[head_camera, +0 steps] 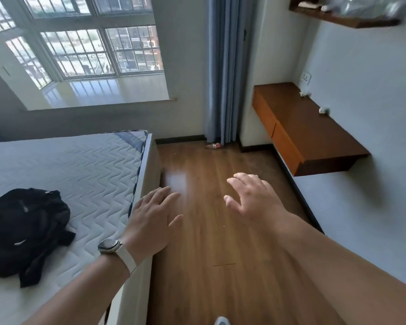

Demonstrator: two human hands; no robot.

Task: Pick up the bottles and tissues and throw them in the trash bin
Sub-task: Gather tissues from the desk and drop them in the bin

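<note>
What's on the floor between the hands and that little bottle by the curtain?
Just bare wooden floor, in the head view. The left hand and right hand are held out open, and the bottle lies by the curtain.

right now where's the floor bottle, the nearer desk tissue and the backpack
bottle (213,145), head view, its middle
nearer tissue (323,110), head view, wad's centre
backpack (26,226), head view, main body
</note>
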